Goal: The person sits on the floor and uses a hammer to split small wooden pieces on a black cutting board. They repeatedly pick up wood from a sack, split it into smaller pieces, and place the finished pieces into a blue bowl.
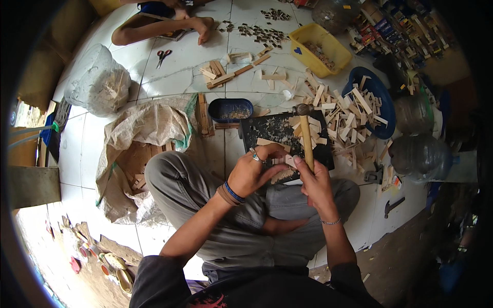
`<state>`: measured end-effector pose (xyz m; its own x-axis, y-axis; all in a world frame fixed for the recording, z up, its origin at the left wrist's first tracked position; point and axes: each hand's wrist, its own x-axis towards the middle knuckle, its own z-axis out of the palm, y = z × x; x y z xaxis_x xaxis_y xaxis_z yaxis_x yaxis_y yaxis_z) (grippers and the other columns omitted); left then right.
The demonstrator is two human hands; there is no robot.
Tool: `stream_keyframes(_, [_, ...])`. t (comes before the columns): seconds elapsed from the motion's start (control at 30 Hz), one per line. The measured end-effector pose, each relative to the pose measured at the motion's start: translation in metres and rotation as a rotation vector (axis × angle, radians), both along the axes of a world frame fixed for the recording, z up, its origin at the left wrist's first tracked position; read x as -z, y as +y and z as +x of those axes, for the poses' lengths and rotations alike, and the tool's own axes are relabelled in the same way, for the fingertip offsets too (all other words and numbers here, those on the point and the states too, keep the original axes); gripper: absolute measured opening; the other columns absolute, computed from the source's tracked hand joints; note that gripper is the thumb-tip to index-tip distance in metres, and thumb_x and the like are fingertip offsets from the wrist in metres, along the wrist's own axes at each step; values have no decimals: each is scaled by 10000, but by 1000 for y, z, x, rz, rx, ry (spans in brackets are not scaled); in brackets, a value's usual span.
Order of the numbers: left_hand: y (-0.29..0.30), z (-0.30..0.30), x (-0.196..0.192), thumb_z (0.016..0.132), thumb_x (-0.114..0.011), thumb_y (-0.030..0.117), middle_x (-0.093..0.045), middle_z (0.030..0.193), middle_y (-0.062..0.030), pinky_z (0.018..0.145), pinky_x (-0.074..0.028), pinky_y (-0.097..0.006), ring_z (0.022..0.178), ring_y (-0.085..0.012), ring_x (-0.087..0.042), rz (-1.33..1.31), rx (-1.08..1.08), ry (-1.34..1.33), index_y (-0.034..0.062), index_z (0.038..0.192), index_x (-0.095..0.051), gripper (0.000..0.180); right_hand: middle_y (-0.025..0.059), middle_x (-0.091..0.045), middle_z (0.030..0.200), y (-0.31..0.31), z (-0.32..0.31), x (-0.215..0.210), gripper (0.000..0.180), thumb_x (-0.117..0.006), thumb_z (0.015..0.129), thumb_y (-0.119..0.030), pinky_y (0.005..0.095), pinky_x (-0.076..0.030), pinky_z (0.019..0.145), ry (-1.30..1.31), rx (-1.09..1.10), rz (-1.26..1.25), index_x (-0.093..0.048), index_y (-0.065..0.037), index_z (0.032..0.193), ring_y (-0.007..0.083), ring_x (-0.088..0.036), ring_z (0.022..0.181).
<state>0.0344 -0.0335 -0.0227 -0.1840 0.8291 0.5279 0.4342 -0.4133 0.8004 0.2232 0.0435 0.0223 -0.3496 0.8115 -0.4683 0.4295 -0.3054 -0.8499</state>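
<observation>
Over my lap, my left hand pinches a small pale wood piece between thumb and fingers. My right hand meets it there, its fingertips also touching that piece. A hammer with a wooden handle runs up from my right hand's grip, its rusty head pointing away from me. Beneath the hands and hammer lies a black board strewn with shavings and wood strips. My fingers partly cover the wood piece, so its full shape is hidden.
A heap of wood pieces spills from a blue basin. Beyond are a yellow tub and scissors. A sack of wood lies left; a second hammer lies right. Another person's leg is at the far side.
</observation>
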Motion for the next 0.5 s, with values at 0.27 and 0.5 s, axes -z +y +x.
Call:
stream_keyframes(0.27, [8,-3,11,820,-870,207,-744,1158,-142,959,-527,-407,1030,-333,-715,-157,65,-165,17,1171,-724,425,-104,-353,625,0,-2,-2,300,-665,1050,-345,190,-270,379,-16,9,-25,-584,-101,896,-12,-284,482])
stream_keyframes(0.5, [12,-2,16,833,-861,265,-782,1031,-147,818,-578,-377,928,-316,-759,-199,65,-236,27,1073,-777,348,-70,-403,615,3,-2,-1,393,-659,1046,-403,212,-284,371,-3,-16,0,-594,-52,882,10,-351,445])
